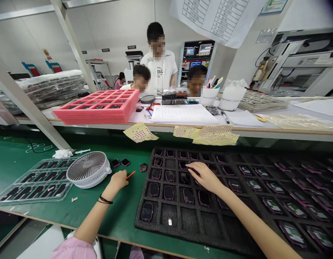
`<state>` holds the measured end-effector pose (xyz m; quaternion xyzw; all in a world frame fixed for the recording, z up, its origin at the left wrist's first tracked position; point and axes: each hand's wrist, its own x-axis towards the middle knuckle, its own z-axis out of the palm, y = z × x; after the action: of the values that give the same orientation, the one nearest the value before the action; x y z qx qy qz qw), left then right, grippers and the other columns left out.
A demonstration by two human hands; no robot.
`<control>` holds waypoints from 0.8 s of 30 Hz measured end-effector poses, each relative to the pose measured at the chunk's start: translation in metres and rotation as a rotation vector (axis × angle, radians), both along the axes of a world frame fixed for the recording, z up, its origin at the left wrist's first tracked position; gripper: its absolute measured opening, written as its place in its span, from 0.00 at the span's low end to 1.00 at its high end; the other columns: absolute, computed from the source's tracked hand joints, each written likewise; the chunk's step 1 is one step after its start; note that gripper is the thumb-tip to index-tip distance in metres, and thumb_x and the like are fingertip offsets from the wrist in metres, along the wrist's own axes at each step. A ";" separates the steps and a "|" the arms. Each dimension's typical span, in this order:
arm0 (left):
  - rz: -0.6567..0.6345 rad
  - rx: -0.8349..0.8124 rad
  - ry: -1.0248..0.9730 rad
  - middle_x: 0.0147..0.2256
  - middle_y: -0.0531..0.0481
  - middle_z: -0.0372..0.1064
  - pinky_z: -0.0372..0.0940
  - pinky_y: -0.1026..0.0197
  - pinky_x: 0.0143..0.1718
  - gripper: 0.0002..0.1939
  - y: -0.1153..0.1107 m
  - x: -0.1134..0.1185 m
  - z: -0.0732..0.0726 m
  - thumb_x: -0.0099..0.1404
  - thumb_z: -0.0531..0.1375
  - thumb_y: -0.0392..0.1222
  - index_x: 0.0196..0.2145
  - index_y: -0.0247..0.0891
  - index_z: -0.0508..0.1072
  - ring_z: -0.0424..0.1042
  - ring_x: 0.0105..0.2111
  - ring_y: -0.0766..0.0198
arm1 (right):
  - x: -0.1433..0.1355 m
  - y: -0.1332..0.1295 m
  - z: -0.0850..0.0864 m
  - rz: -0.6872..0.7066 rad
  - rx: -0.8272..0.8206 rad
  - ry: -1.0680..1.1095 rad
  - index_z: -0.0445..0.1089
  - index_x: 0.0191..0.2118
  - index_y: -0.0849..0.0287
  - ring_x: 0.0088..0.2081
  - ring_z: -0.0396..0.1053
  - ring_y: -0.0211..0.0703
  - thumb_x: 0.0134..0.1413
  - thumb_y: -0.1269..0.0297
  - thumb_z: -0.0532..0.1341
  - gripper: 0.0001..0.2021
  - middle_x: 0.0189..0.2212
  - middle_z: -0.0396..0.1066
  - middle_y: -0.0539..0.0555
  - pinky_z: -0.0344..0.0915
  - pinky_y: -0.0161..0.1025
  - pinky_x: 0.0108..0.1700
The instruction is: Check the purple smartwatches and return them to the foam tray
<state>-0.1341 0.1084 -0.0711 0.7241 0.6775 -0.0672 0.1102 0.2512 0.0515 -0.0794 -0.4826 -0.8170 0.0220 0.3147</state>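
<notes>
My left hand (119, 181) is closed round a thin orange stick (131, 175) above the green mat, just right of the white fan. My right hand (205, 177) reaches over the black foam tray (170, 164), fingers lowered at a watch-like device in the second row; whether they grip it cannot be made out. Square dark devices, such as the one at the front left (147, 211), fill many of the tray's pockets. A small white tag (170, 221) lies in a front pocket. Between the fan and the tray lie three small dark devices (143, 167) on the mat.
The round fan (88, 169) stands beside a clear plastic tray of black parts (34, 181). A shelf edge (166, 126) crosses above the bench, bearing pink foam trays (97, 115), papers and white cups (209, 96). Several people are beyond it. A slanted post stands at left.
</notes>
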 end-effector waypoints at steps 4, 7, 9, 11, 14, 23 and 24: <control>-0.011 0.037 -0.025 0.32 0.39 0.73 0.60 0.61 0.29 0.10 -0.012 0.005 0.016 0.61 0.51 0.32 0.34 0.35 0.73 0.74 0.34 0.52 | -0.017 -0.002 -0.004 0.057 0.017 -0.001 0.71 0.46 0.54 0.44 0.73 0.48 0.63 0.65 0.51 0.13 0.41 0.76 0.56 0.69 0.50 0.48; -0.086 0.055 -0.145 0.32 0.44 0.74 0.59 0.63 0.28 0.16 -0.019 0.023 0.030 0.68 0.46 0.37 0.43 0.38 0.71 0.74 0.31 0.57 | -0.028 -0.008 -0.005 0.113 0.006 -0.014 0.72 0.43 0.55 0.42 0.73 0.47 0.63 0.67 0.51 0.12 0.39 0.76 0.56 0.68 0.49 0.48; -0.147 0.080 -0.237 0.32 0.46 0.74 0.58 0.63 0.27 0.16 -0.021 0.040 0.036 0.70 0.45 0.41 0.46 0.40 0.70 0.74 0.30 0.57 | -0.035 -0.012 -0.004 0.138 -0.001 -0.023 0.72 0.43 0.56 0.42 0.72 0.47 0.63 0.68 0.52 0.12 0.38 0.75 0.56 0.68 0.48 0.48; -0.174 0.122 -0.261 0.34 0.45 0.74 0.59 0.62 0.29 0.16 -0.020 0.054 0.037 0.70 0.45 0.43 0.45 0.39 0.70 0.74 0.33 0.55 | -0.041 -0.016 -0.002 0.156 -0.003 -0.029 0.72 0.43 0.56 0.41 0.72 0.46 0.63 0.68 0.52 0.11 0.37 0.75 0.55 0.68 0.48 0.48; -0.121 0.167 -0.181 0.40 0.44 0.73 0.61 0.63 0.34 0.16 -0.017 0.061 0.033 0.71 0.45 0.42 0.45 0.38 0.70 0.74 0.39 0.55 | -0.046 -0.021 -0.002 0.191 -0.002 -0.050 0.72 0.43 0.57 0.41 0.72 0.46 0.63 0.69 0.52 0.12 0.36 0.75 0.56 0.68 0.47 0.47; 0.124 0.192 0.009 0.43 0.32 0.67 0.64 0.57 0.33 0.20 -0.018 0.011 0.009 0.70 0.42 0.36 0.53 0.26 0.65 0.75 0.37 0.48 | -0.061 -0.041 -0.016 0.300 0.059 -0.163 0.69 0.50 0.61 0.49 0.67 0.50 0.61 0.70 0.53 0.14 0.47 0.71 0.61 0.65 0.49 0.51; 0.122 0.201 0.003 0.44 0.34 0.68 0.64 0.58 0.32 0.20 -0.019 0.009 0.008 0.70 0.42 0.37 0.53 0.28 0.65 0.75 0.37 0.49 | -0.064 -0.042 -0.018 0.319 0.062 -0.178 0.69 0.50 0.61 0.49 0.67 0.50 0.61 0.70 0.53 0.14 0.47 0.71 0.61 0.65 0.49 0.51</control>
<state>-0.1251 0.0892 -0.0632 0.6888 0.7238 0.0067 0.0401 0.1874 0.0092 -0.0973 -0.3372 -0.9080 0.0035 0.2485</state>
